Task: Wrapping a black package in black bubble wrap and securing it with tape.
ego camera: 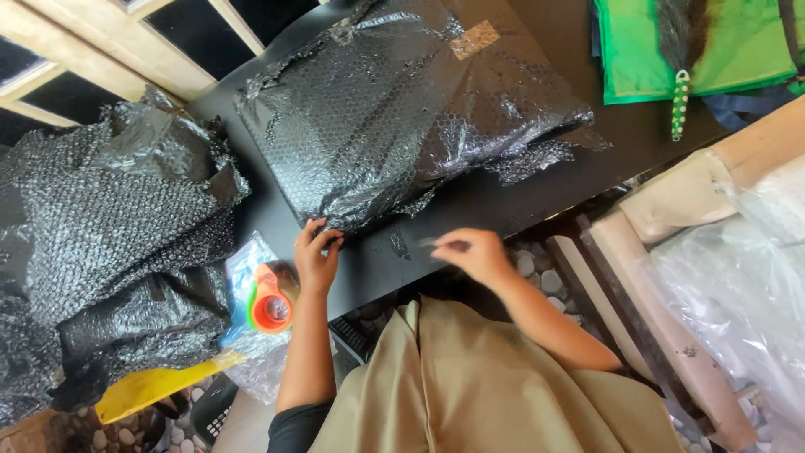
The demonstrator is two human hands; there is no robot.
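1. Centrally, a big parcel wrapped in black bubble wrap lies on the dark table, its near edge close to the table's front; a strip of brown tape holds the wrap at the top. With so little tape showing, the loose lower flaps could well spring open if the parcel is shifted.

2. Leftward, a heap of spare black wrap slumps beside the table. It looks liable to slide further down, being piled and unsecured.

3. Top right, green cloth lies folded at the far corner, well apart from the work.

4. Below the table's left edge, a tape dispenser, orange and green, rests on a clear plastic bag near the left forearm. A nudge of the elbow could knock it to the pebbled floor.

5. Left hand presses on the parcel's near corner, fingers curled and clamped on the wrap's edge. Should that grip slacken, the flap would probably lift before it is fastened.

6. Right hand hovers over the table's edge, just right of the parcel, fingertips pinched together on something thin and blurred, perhaps a strip of tape; I cannot tell which. If sticky, it may fold on itself or catch the table instead of the wrap.
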